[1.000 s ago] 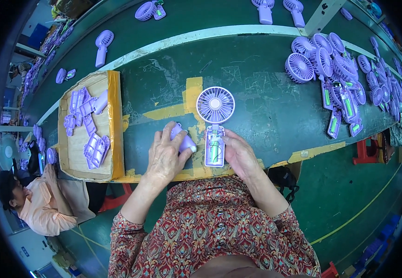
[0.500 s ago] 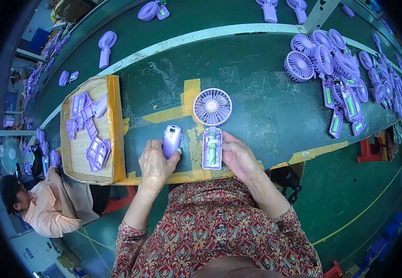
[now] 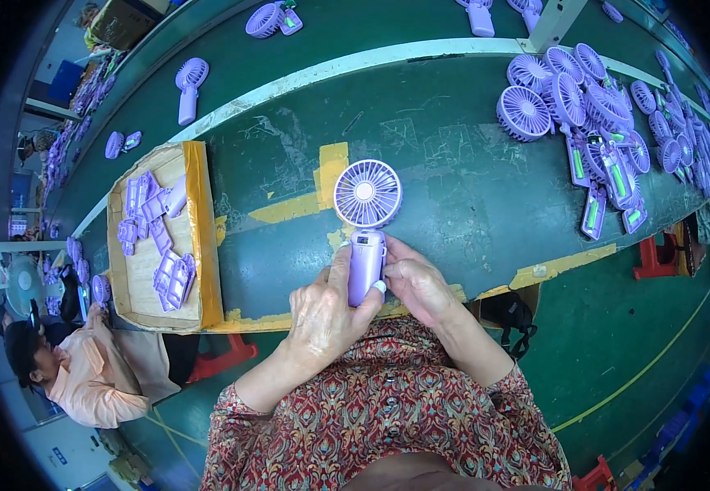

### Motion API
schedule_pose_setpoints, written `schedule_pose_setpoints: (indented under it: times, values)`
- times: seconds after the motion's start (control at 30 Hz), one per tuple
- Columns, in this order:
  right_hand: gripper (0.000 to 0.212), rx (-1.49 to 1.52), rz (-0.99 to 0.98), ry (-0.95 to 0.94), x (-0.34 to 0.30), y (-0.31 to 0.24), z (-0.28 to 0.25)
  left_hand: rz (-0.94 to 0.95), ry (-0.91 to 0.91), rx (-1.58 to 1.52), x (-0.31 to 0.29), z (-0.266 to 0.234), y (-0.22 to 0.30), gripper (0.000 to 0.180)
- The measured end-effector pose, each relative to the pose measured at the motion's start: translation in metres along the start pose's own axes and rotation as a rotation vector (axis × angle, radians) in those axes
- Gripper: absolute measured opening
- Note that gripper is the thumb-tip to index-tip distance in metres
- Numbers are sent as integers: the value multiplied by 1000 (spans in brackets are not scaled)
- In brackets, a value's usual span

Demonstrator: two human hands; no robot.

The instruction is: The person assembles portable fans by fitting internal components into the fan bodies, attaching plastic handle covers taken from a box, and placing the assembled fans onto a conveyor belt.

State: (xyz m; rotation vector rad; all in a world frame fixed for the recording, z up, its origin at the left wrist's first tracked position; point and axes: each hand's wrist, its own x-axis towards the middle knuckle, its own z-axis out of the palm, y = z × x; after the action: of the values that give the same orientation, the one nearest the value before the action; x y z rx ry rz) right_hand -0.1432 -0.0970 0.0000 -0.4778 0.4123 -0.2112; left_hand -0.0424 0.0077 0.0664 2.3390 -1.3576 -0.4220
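A purple handheld fan (image 3: 381,214) lies on the green table in front of me, its round grille away from me. Over its handle sits a smooth purple handle cover (image 3: 365,270) with a small dark window near the top, hiding the wiring beneath. My left hand (image 3: 320,315) grips this cover, fingers along its left edge and thumb at its lower right. On the other side, my right hand (image 3: 422,284) has its fingers closed against the handle's right edge. I cannot tell whether the cover is fully seated.
A cardboard tray (image 3: 199,278) of loose purple covers stands to the left. Several fans with exposed handles form a pile (image 3: 592,123) at the right. More fans lie beyond the pale rail (image 3: 306,69). A co-worker (image 3: 85,368) sits at the far left.
My left hand has brought the purple cover rightward onto the fan's open handle, covering the green cell and wires. My right hand stays at the handle's side.
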Motion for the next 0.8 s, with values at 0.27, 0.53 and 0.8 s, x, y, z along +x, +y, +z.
schedule_pose_setpoints:
  times: [0.27, 0.53, 0.8]
  values:
    - [68, -50, 14, -29, 0, 3, 0, 12, 14, 35, -3, 7, -6, 59]
    - [70, -145, 4, -42, -1, 2, 5, 15, -28, 25, -5, 11, -12, 60]
    - [50, -146, -50, 77, -2, 13, 10, 79, -34, 52, -10, 16, -17, 60]
